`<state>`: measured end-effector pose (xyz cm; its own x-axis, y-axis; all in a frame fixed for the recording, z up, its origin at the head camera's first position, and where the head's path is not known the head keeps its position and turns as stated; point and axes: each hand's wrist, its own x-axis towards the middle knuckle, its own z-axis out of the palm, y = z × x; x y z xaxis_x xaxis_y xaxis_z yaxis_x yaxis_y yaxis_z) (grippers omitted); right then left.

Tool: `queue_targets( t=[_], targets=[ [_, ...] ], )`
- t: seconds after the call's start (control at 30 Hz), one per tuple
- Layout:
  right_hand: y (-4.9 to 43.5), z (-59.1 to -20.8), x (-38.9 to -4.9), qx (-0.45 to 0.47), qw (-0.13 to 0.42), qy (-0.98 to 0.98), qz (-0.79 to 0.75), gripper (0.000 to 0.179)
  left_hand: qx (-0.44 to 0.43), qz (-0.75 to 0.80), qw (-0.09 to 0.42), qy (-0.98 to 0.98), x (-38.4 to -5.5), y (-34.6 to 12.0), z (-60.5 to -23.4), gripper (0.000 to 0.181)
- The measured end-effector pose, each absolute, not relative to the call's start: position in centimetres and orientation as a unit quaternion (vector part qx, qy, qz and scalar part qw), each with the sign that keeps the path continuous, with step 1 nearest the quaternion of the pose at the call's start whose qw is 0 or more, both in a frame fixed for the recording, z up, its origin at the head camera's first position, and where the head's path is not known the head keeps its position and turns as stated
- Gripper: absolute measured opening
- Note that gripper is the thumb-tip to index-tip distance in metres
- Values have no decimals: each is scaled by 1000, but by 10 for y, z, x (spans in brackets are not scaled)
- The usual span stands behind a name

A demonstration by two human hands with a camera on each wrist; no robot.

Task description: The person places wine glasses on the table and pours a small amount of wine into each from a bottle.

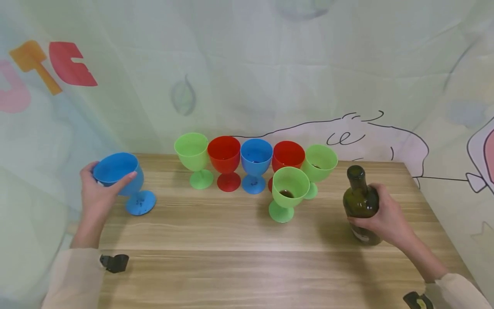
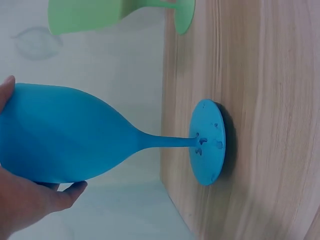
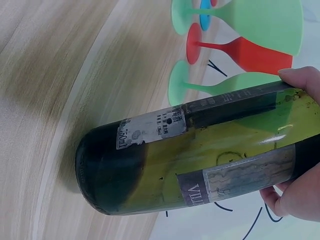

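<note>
At the left, my left hand [image 1: 99, 197] grips a blue goblet [image 2: 65, 132] by its bowl, thumb on one side and fingers round the other. Dark specks of liquid dot the goblet's foot [image 2: 207, 142], which is at or just above the tabletop; I cannot tell which. My right hand [image 1: 391, 221] holds a dark green wine bottle [image 1: 360, 201] round its upper body, neck up and uncorked. Dark liquid shows low in the bottle [image 3: 112, 165] in the right wrist view. Nearest the bottle stands a green goblet [image 1: 290, 182] with a little dark liquid inside.
Along the back of the wooden table [image 1: 193, 274] runs a row of goblets: green [image 1: 191, 152], red [image 1: 224, 156], blue [image 1: 256, 161], red [image 1: 287, 152] and green [image 1: 320, 163]. The front green goblet partly hides the second red one. A printed curtain [image 1: 247, 64] hangs behind.
</note>
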<state>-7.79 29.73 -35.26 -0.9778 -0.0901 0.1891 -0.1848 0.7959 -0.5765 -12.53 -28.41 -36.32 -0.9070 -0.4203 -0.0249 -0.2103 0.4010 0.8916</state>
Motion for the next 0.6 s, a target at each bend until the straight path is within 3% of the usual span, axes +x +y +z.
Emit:
queue_targets(
  t=[0.3, 0.6],
  targets=[
    [297, -353, -77, 73, 77, -946, 307, 87, 128, -491, 122, -853, -121, -267, -367, 95],
    [295, -352, -77, 76, 84, -946, 304, 85, 57, -494, 96, -862, -114, -233, -350, 96]
  ],
)
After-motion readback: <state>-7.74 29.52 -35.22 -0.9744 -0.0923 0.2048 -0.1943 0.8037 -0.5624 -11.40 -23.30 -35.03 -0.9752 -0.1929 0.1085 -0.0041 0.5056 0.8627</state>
